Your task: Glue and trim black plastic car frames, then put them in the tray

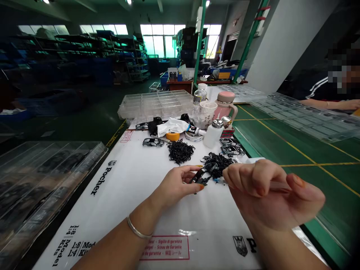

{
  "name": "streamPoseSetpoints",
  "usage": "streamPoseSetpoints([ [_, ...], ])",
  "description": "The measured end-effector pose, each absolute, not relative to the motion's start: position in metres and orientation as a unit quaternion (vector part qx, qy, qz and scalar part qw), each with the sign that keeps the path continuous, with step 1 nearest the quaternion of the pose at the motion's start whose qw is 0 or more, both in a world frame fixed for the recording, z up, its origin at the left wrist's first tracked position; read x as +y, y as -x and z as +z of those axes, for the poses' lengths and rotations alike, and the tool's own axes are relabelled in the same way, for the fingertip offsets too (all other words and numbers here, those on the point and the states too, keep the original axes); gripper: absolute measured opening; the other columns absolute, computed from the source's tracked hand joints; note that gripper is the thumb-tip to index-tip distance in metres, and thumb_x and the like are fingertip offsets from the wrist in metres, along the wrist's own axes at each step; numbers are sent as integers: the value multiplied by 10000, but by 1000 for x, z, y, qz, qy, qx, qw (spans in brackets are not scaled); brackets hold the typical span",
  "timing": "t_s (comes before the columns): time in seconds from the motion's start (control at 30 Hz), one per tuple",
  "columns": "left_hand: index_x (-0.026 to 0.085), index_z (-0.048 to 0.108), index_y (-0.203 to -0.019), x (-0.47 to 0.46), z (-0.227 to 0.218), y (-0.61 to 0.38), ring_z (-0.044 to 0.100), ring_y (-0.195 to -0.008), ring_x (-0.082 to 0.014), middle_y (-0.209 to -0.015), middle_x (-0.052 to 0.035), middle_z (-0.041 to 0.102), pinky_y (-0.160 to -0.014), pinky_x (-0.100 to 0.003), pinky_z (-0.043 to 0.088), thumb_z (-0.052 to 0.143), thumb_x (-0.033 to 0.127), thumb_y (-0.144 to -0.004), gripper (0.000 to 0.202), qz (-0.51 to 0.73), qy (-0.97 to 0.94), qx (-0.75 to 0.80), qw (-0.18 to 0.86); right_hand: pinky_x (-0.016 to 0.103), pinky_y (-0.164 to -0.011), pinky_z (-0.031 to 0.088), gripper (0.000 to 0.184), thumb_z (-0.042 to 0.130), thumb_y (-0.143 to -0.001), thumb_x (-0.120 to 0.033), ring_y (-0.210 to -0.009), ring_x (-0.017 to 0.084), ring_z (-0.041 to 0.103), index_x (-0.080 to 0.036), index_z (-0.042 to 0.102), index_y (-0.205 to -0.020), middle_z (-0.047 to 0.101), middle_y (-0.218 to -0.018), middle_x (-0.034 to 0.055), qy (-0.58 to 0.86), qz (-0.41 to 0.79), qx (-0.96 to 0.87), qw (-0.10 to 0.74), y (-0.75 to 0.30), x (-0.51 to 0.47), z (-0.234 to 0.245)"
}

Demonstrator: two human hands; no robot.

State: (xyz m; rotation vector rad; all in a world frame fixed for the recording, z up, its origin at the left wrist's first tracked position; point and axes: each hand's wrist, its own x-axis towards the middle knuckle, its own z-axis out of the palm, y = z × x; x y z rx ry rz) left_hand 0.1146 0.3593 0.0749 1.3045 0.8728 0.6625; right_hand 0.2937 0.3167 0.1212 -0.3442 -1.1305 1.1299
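Note:
My left hand [176,183] pinches a small black model part [200,177] between thumb and fingertips, and a silver bangle [137,227] circles that wrist. My right hand [261,191] grips a thin pale tool [278,185] whose blue-tinged tip [218,180] almost touches the black part. Both hands hover over a white Pocher model-kit box lid [98,225]. Just behind them lies a heap of tiny black pieces [216,165], and a second heap [180,152] sits further left.
Beyond the heaps stand orange tape [172,136], a white plastic bottle [213,133], a pink-lidded flask [226,105] and a clear compartment tray [154,107]. A green mat [281,146] lies to the right, with a co-worker's arm [329,104] beyond it. A plastic tray [47,180] lies left.

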Motion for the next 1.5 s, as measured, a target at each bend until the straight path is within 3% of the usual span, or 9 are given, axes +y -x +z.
streamPoseSetpoints([
  [0.53,159,589,-1269,360,73,-115,630,-950,-234,-1054,-118,681,-776,-326,487,761,225,-729,572,294,-572,369,671,294,-477,247,301,529,-812,-401,-416,117,253,-193,565,-597,225,-424,-32,178,521,-490,676,-292,320,116],
  [1.5,159,593,-1265,361,75,-113,634,-978,-247,-1076,-126,678,-777,-323,491,767,216,-715,580,289,-556,385,678,291,-462,251,352,543,-811,-407,-401,111,261,-183,508,-542,219,-407,-32,198,489,-488,695,-291,322,120],
])
